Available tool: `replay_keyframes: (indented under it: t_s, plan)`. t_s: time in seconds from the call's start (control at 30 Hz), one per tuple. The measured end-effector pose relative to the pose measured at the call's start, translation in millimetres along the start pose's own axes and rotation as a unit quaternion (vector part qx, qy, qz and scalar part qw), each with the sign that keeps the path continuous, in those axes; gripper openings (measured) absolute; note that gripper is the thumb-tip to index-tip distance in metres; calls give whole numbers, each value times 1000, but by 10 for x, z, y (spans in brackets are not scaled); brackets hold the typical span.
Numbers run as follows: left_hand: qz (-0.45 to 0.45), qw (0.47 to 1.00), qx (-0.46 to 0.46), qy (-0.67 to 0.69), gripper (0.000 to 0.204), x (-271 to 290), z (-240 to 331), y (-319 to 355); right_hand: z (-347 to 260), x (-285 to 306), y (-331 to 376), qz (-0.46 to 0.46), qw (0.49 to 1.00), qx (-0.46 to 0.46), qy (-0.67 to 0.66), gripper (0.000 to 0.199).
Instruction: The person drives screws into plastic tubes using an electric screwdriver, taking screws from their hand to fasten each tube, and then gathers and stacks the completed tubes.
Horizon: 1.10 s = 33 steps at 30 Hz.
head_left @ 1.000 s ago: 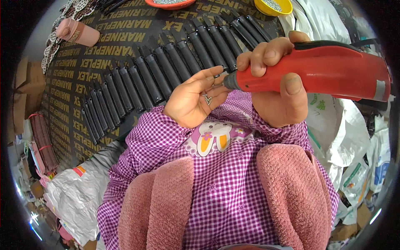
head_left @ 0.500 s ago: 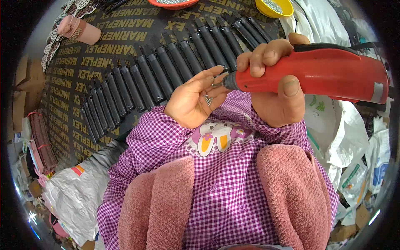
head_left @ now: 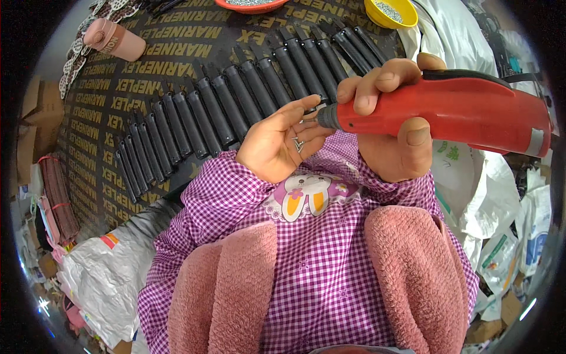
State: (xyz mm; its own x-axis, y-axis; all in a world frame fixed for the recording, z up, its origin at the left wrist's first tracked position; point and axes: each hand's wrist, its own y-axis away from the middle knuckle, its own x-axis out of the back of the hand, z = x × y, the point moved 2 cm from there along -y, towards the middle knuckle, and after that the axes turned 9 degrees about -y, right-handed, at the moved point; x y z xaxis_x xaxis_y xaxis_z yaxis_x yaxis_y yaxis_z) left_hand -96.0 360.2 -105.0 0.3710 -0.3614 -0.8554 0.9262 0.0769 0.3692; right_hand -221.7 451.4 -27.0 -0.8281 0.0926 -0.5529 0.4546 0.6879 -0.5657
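Note:
My right hand [head_left: 390, 154] is wrapped round a red electric screwdriver [head_left: 471, 109], which lies sideways with its dark nose toward the left. Palm up, my left hand [head_left: 265, 144] carries a few small silver screws [head_left: 298, 144]. Its thumb and forefinger are at the screwdriver's bit, close to the tip; whether they pinch a screw there is hard to make out. Beyond both hands runs a long slanting row of black tube-like handles [head_left: 221, 106] with thin dark pieces at their far ends. My hands touch none of these.
A dark printed board [head_left: 88, 171] lies under the row. At its far edge stand a red bowl [head_left: 253, 7] and a yellow bowl [head_left: 407, 17] of small metal parts. A pink bottle [head_left: 121, 41] lies far left. White plastic bags [head_left: 106, 277] flank me on both sides.
The whole view has shifted slightly, with hands, screwdriver and row a little lower in the picture. Both hands keep the same hold, and the bit stays by my left fingertips.

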Motion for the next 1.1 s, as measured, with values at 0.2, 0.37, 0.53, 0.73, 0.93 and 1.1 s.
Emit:
replay_keyframes:
  t_s: [0.2, 0.37, 0.53, 0.73, 0.93, 1.1]
  plan:
    - [69, 997, 18, -36, 39, -85, 47, 32, -23, -23, -87, 0, 1000, 1, 0, 58]
    - [171, 959, -38, -222, 29, 73, 126, 66, 25, -61, -310, 48, 999, 23, -1, 66]
    - [211, 622, -232, -718, 20, 43, 382, 13, 294, 48, -532, 34, 994, 47, 88, 59]
    - [198, 404, -257, -855, 20, 129, 544, -289, 636, 73, -710, 25, 991, -17, 134, 59]
    - [192, 377, -80, -903, 16, 172, 527, -534, 933, 93, -800, 13, 991, -21, 131, 61]
    - [146, 386, -51, -910, 16, 139, 583, -485, 1070, 104, -796, 27, 979, -78, 186, 62]
